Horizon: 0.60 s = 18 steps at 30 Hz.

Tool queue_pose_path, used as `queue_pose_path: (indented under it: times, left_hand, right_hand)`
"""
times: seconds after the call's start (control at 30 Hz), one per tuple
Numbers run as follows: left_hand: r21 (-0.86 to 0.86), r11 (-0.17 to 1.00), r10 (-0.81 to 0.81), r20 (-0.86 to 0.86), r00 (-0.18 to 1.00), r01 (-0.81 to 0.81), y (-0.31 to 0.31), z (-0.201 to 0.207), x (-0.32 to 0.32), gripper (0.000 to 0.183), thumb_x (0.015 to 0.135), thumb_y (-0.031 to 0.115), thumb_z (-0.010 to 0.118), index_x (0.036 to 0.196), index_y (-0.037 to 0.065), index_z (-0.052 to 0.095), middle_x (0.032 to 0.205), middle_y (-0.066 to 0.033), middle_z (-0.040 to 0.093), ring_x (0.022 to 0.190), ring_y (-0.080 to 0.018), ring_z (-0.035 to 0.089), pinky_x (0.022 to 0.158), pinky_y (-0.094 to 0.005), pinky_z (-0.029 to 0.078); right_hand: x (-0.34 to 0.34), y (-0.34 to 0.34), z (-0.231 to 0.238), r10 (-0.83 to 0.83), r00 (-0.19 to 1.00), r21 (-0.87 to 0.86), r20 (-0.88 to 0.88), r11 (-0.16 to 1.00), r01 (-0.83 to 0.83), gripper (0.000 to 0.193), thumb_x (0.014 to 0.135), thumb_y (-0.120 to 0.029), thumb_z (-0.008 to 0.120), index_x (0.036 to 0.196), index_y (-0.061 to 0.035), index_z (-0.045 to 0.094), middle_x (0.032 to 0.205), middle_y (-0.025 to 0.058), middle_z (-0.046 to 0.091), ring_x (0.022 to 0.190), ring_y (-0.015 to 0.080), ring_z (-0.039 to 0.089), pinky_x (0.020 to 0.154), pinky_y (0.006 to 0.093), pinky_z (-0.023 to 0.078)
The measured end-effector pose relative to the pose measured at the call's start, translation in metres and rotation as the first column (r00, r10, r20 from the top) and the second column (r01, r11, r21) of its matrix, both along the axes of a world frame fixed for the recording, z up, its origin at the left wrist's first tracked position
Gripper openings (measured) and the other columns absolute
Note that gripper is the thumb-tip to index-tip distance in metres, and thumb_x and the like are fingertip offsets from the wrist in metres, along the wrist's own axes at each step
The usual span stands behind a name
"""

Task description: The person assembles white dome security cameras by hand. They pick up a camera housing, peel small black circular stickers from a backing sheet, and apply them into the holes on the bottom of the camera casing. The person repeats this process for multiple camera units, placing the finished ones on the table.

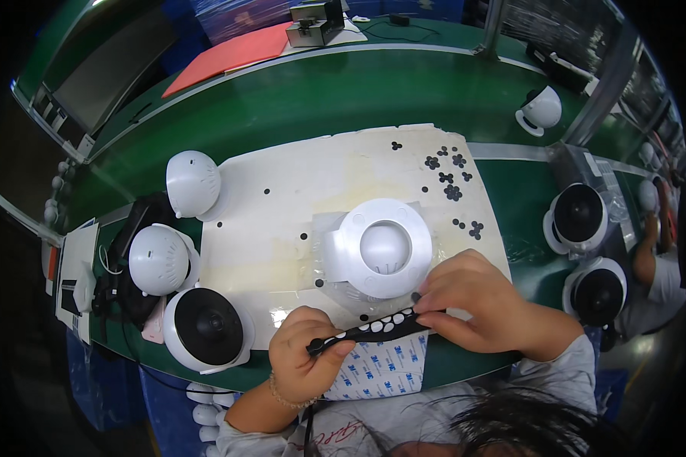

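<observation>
A narrow black strip (385,327) of round stick-on pads, dotted with white circles, stretches between my hands near the table's front edge. My left hand (301,356) is closed on its left end, thumb along the strip. At the other end my right hand (472,301) pinches the strip, with a small dark round pad (416,298) at its fingertips. Just beyond, a white ball-shaped camera lies with its ring base (421,255) facing up, on clear plastic. Below the strip is a white backing sheet (385,369) with blue print, partly covered by my left hand.
Loose black pads (453,192) are scattered over the cream board (274,160), mostly at its right. White cameras with dark fronts (208,326) or vented backs (193,184) stand left; more (578,217) stand right. One camera (541,111) sits far right. Another person's arm (646,251) shows at right.
</observation>
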<state>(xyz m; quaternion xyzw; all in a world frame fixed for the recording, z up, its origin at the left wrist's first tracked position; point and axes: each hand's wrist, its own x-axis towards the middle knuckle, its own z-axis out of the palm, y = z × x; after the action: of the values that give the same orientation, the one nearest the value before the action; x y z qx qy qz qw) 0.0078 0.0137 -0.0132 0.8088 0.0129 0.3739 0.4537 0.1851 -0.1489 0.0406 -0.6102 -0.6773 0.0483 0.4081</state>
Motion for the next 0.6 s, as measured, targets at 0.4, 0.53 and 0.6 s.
queue_pose_path:
  times: [0.4, 0.53, 0.6]
  left_hand:
    - [0.232, 0.973, 0.024, -0.063, 0.998, -0.009, -0.010, 0.006, 0.006, 0.024, 0.060, 0.005, 0.073, 0.081, 0.004, 0.060, 0.068, -0.0052, 0.055, 0.065, -0.0223, 0.049, 0.058, -0.0319, 0.038]
    - [0.292, 0.956, -0.014, -0.069, 0.997, 0.034, -0.005, 0.005, 0.005, 0.027, 0.057, 0.007, 0.073, 0.081, 0.005, 0.061, 0.069, -0.0038, 0.055, 0.065, -0.0216, 0.048, 0.063, -0.0339, 0.037]
    - [0.325, 0.946, 0.046, -0.079, 0.996, -0.018, -0.006, 0.010, 0.003, 0.026, 0.057, 0.009, 0.072, 0.081, 0.006, 0.062, 0.080, -0.0068, 0.059, 0.075, -0.0244, 0.051, 0.068, -0.0351, 0.038]
  right_hand:
    - [-0.027, 0.022, -0.016, 0.144, 0.964, 0.220, -0.224, 0.971, -0.094, 0.043, 0.071, 0.003, 0.062, 0.112, -0.0031, 0.050, 0.101, 0.0110, 0.057, 0.086, 0.0260, 0.055, 0.074, 0.0330, 0.043]
    - [-0.021, 0.016, -0.011, 0.334, 0.911, -0.035, -0.243, 0.935, -0.352, 0.036, 0.078, -0.004, 0.058, 0.113, -0.0005, 0.051, 0.106, 0.0116, 0.055, 0.085, 0.0241, 0.056, 0.073, 0.0326, 0.044]
    - [-0.019, 0.013, -0.012, 0.351, 0.891, 0.000, -0.288, 0.930, -0.366, 0.034, 0.079, -0.004, 0.057, 0.113, -0.0001, 0.051, 0.106, 0.0117, 0.054, 0.082, 0.0217, 0.055, 0.070, 0.0310, 0.044]
